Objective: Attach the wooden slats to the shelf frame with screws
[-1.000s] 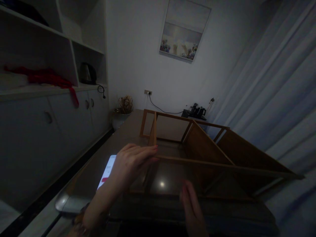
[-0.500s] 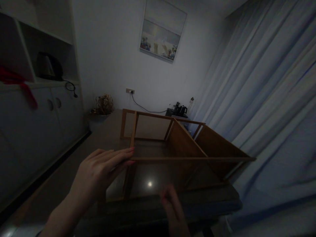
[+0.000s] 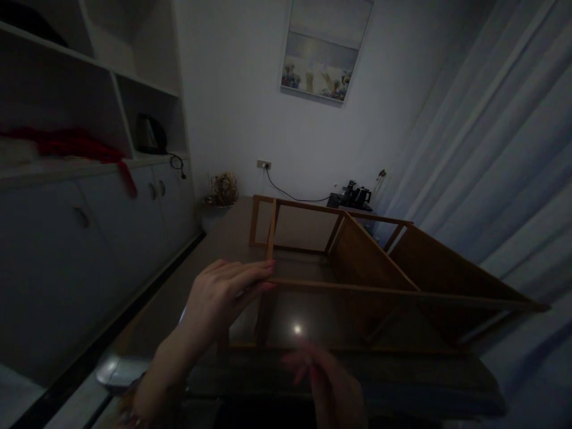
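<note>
A brown wooden shelf frame (image 3: pixel 344 287) lies on its side on a dark, glossy table (image 3: pixel 210 232), with two solid panels toward its right end. My left hand (image 3: pixel 226 295) grips the near left corner of the frame, fingertips on top and thumb below the rail. Low in the view, in front of the frame's lower rail, is my right hand (image 3: pixel 328 381). It is dim and smeared by motion, its fingers partly bent; whether anything small is in them cannot be made out.
At left stands a white cabinet (image 3: pixel 116 208) with a kettle (image 3: pixel 151 134) and red cloth (image 3: pixel 71 145) on its shelves. A dried plant (image 3: pixel 224 189) and a black appliance (image 3: pixel 355 193) are beyond the table. Pale curtains (image 3: pixel 504 149) hang along the right.
My view has swung left, so the frame and table sit farther right in it. My left hand keeps its hold on the corner. My right hand has shifted and its fingers now point left.
</note>
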The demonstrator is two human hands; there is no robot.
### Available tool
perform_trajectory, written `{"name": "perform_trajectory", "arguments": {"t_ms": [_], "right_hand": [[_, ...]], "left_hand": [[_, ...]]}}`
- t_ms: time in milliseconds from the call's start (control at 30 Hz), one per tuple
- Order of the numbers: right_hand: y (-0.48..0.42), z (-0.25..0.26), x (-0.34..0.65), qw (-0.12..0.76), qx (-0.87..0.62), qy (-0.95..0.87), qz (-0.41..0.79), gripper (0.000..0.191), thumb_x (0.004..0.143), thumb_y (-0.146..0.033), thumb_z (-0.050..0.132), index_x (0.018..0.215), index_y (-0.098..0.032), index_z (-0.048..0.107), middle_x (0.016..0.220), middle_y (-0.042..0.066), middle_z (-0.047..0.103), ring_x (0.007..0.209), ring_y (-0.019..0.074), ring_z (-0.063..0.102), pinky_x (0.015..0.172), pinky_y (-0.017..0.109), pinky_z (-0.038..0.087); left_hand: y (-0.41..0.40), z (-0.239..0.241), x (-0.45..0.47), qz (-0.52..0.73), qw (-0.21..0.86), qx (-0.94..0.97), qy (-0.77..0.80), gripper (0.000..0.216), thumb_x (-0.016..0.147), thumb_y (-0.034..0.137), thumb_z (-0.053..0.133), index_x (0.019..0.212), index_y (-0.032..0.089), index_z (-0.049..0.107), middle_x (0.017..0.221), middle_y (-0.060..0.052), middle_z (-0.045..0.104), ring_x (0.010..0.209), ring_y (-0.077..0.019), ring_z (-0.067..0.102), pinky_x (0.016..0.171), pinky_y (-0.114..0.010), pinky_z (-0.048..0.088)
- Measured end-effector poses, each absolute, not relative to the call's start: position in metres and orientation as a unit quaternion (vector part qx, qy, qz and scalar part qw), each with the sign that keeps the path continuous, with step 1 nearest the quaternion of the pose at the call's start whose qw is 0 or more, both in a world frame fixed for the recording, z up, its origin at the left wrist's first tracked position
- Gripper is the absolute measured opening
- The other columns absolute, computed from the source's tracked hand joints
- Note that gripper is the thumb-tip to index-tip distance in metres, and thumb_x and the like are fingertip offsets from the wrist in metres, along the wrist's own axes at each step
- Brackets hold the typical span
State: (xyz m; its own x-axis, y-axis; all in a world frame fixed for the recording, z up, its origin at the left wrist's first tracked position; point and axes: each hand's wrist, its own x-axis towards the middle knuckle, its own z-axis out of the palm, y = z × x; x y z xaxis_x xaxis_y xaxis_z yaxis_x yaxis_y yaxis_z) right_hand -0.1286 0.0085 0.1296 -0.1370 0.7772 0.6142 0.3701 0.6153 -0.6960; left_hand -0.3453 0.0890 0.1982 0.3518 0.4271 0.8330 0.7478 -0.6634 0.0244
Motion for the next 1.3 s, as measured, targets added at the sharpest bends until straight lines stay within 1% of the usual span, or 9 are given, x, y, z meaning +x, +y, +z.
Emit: {"name": "perform_trajectory", "arguments": {"t_ms": [100,167,233,333,467,700,933,1133,1300], "right_hand": [[0.021,0.143,-0.133,0.523,-0.276,-0.803,0.07,0.025,0.098,-0.025,0.042,0.122,-0.025,0.051,0.087,-0.001,0.073,0.075,0.0111,0.069,0.07,0.019,0.055],[0.031,0.154,-0.138,0.513,-0.258,-0.818,0.032,0.019,0.096,-0.019,0.045,0.112,-0.023,0.055,0.086,0.001,0.072,0.078,0.0113,0.068,0.07,0.019,0.054],[0.04,0.162,-0.144,0.508,-0.254,-0.823,0.022,0.017,0.095,-0.015,0.046,0.106,-0.021,0.057,0.085,0.001,0.071,0.077,0.0113,0.067,0.069,0.02,0.054],[0.049,0.169,-0.154,0.533,-0.255,-0.807,0.016,0.018,0.093,-0.012,0.047,0.106,-0.02,0.057,0.085,0.002,0.07,0.074,0.011,0.064,0.066,0.02,0.053],[0.051,0.171,-0.162,0.555,-0.273,-0.786,0.02,0.019,0.093,-0.01,0.046,0.104,-0.019,0.058,0.086,0.002,0.069,0.078,0.011,0.065,0.069,0.02,0.053],[0.049,0.17,-0.165,0.543,-0.269,-0.796,0.005,0.019,0.092,-0.01,0.048,0.107,-0.017,0.058,0.083,0.003,0.069,0.077,0.0118,0.066,0.067,0.02,0.054],[0.053,0.169,-0.168,0.542,-0.266,-0.796,-0.043,0.021,0.091,-0.008,0.048,0.108,-0.017,0.058,0.084,0.004,0.07,0.078,0.0134,0.067,0.068,0.023,0.056],[0.054,0.17,-0.169,0.541,-0.264,-0.797,-0.049,0.018,0.092,-0.009,0.048,0.104,-0.016,0.059,0.083,0.005,0.069,0.077,0.0133,0.067,0.066,0.022,0.056],[0.054,0.17,-0.171,0.533,-0.259,-0.804,-0.056,0.021,0.091,-0.007,0.05,0.108,-0.015,0.059,0.083,0.006,0.07,0.077,0.0138,0.066,0.065,0.023,0.056]], "left_hand": [[0.088,0.197,-0.345,-0.432,0.175,-0.8,-0.378,0.02,0.089,0.036,0.059,0.103,0.023,0.065,0.106,0.002,0.074,0.084,-0.0144,0.071,0.068,-0.028,0.044],[0.089,0.195,-0.345,-0.428,0.162,-0.803,-0.383,0.021,0.088,0.036,0.06,0.106,0.025,0.064,0.109,0.003,0.073,0.085,-0.0143,0.071,0.069,-0.029,0.044],[0.09,0.194,-0.345,-0.426,0.147,-0.807,-0.382,0.022,0.088,0.036,0.061,0.107,0.025,0.063,0.111,0.004,0.072,0.087,-0.014,0.071,0.071,-0.029,0.045],[0.091,0.193,-0.347,-0.423,0.137,-0.81,-0.381,0.021,0.088,0.035,0.06,0.107,0.026,0.062,0.113,0.005,0.071,0.089,-0.014,0.07,0.072,-0.029,0.045],[0.09,0.193,-0.351,-0.404,0.118,-0.824,-0.38,0.023,0.091,0.035,0.056,0.112,0.027,0.06,0.118,0.005,0.069,0.093,-0.015,0.069,0.074,-0.03,0.046],[0.088,0.195,-0.356,-0.378,0.089,-0.845,-0.368,0.03,0.092,0.028,0.054,0.123,0.028,0.053,0.126,0.003,0.065,0.105,-0.0148,0.065,0.081,-0.031,0.048],[0.089,0.193,-0.359,-0.362,0.064,-0.852,-0.371,0.036,0.091,0.025,0.056,0.127,0.029,0.05,0.13,0.003,0.062,0.113,-0.0132,0.061,0.087,-0.03,0.048],[0.088,0.192,-0.359,-0.36,0.069,-0.853,-0.371,0.044,0.087,0.024,0.062,0.129,0.029,0.048,0.132,0.002,0.06,0.112,-0.0146,0.061,0.088,-0.032,0.047],[0.089,0.191,-0.358,-0.373,0.068,-0.848,-0.369,0.04,0.088,0.024,0.061,0.126,0.028,0.05,0.129,0.001,0.062,0.107,-0.0157,0.064,0.085,-0.032,0.048]]}}
